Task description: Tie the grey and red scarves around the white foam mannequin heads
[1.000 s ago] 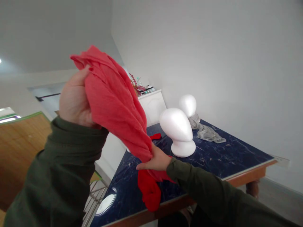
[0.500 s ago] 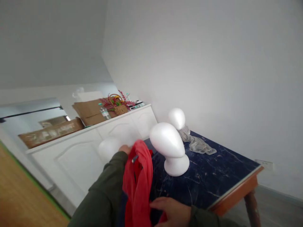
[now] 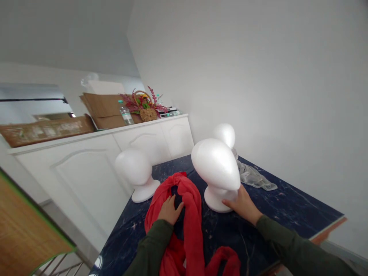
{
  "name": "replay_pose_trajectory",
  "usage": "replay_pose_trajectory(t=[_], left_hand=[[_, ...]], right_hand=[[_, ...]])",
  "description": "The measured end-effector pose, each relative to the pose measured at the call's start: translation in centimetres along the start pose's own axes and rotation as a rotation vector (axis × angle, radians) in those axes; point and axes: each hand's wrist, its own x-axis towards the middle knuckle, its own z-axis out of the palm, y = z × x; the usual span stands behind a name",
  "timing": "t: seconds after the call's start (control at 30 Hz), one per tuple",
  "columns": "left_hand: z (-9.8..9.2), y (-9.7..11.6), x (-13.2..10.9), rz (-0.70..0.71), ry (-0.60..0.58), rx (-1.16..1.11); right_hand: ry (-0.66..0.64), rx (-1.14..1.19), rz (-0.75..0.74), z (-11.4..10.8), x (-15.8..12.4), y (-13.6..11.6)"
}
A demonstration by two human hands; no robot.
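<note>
A red scarf point(image 3: 192, 214) lies in a loose loop on the dark blue marbled table point(image 3: 123, 234), its end trailing toward the front edge. My left hand point(image 3: 170, 211) rests inside the loop with fingers spread, near the cloth and not visibly gripping it. To the right, my right hand point(image 3: 243, 203) is wrapped round the neck of a white mannequin head point(image 3: 215, 163), which stands on its round base. Some of those fingers are hidden behind the neck. Left of the scarf stands a second white mannequin head point(image 3: 134, 168).
Behind stands a third white mannequin head point(image 3: 225, 134), with sheer grey fabric point(image 3: 255, 177) beside it. A white cabinet point(image 3: 86, 168) carries cardboard point(image 3: 105, 105), a water bottle point(image 3: 125, 114) and a flower basket point(image 3: 148, 114). A wooden panel point(image 3: 25, 226) occupies the lower left.
The red scarf has gone from being held up to lying on the table. My right hand has moved up to the middle head's neck; my left has come nearer. The view has shifted.
</note>
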Motion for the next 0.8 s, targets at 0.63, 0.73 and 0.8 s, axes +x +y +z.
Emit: replay_pose_trajectory(t=[0.63, 0.73, 0.8], left_hand=[[-2.8, 2.9, -1.8, 0.403, 0.039, 0.02], [-4.3, 3.4, -2.2, 0.527, 0.061, -0.073], [-4.5, 3.5, -2.7, 0.578, 0.051, -0.044]], right_hand=[[0.234, 0.139, 0.034, 6.7, 1.7, -5.9], [0.195, 0.246, -0.009, 9.5, 0.8, -9.5], [0.122, 0.306, -0.075, 11.3, 0.1, -11.6]])
